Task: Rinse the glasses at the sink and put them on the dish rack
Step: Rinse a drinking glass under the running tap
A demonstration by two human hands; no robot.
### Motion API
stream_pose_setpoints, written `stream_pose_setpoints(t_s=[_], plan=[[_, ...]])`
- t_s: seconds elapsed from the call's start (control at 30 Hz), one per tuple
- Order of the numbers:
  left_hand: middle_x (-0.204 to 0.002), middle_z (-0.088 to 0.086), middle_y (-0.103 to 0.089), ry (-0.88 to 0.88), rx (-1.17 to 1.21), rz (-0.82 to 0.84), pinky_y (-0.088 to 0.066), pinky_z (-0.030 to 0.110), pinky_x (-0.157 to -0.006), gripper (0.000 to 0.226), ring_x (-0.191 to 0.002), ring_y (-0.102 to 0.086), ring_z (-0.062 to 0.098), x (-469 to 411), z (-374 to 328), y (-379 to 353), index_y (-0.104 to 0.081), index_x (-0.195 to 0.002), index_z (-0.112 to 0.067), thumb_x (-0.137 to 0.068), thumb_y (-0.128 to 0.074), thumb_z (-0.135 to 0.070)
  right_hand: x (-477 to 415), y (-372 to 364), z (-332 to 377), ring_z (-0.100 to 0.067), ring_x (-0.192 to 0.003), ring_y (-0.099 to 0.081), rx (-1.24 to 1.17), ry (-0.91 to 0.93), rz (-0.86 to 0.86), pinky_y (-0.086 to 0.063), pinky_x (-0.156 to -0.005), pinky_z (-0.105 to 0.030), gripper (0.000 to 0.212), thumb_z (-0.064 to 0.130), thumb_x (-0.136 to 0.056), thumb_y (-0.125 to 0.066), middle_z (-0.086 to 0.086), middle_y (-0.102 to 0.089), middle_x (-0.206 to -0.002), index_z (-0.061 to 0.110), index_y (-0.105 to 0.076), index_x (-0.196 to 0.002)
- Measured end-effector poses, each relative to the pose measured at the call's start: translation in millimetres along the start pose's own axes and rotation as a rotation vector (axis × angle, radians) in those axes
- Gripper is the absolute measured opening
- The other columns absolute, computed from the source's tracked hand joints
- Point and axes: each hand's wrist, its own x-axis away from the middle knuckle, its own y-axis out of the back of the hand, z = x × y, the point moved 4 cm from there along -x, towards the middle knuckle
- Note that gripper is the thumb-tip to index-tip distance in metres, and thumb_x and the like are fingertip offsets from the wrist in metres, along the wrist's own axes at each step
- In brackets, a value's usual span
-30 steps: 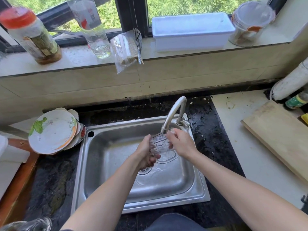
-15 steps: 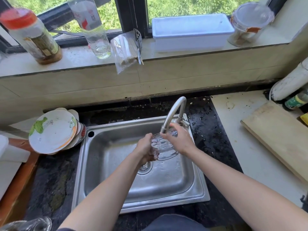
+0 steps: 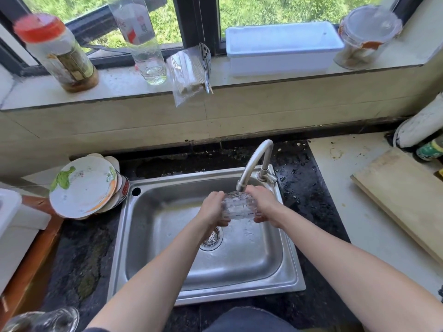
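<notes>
Setting: dark stone counter (image 3: 79,248) around one steel sink (image 3: 282,283), window sill beyond the hands.
Head view, counts: one patterned glass (image 3: 238,208) in hand; a second glass (image 3: 45,319) at the near left corner; one faucet (image 3: 254,164); one stack of plates (image 3: 82,186) left of the hands; one cutting board (image 3: 405,200) to the right.
Left hand (image 3: 212,209): clasping the glass's left end.
Right hand (image 3: 265,206): gripping its right end.
Glass position: on its side between both hands, over the basin, just below the spout.

Left hand (image 3: 212,208) and right hand (image 3: 265,206) clasp ribbed glass (image 3: 238,207) under faucet (image 3: 254,164) spout, above sink (image 3: 239,267); plates (image 3: 82,186) at 9 o'clock.
</notes>
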Motion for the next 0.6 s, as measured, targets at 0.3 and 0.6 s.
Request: stream_pose_setpoints(t_s=[0.3, 0.6], plan=[[-0.083, 0.000, -0.047, -0.568, -0.662, -0.061, -0.028, 0.025, -0.065, 0.025, -0.076, -0.044, 0.014, 6.2, -16.1, 7.1, -0.049, -0.078, -0.016, -0.096, -0.052, -0.033, 5.5, 7.7, 3.5, -0.016, -0.066, -0.055, -0.074, -0.074, 0.017, -0.047, -0.053, -0.027, 0.042, 0.054, -0.089, -0.055, -0.003, -0.062, -0.088, 0.021, -0.061, -0.114], [-0.075, 0.004, -0.052, -0.344, -0.441, -0.014, -0.039, 0.034, -0.064, 0.021, -0.068, -0.045, 0.017, 5.0, 2.8, 8.8, -0.051, -0.084, -0.008, -0.096, -0.052, -0.026, 11.2, 6.8, 16.6, -0.014, -0.072, -0.059, 0.168, 0.171, -0.135, -0.048, -0.053, -0.027, 0.033, 0.046, -0.088, -0.059, 0.005, -0.063, -0.085, 0.017, -0.069, -0.103]])
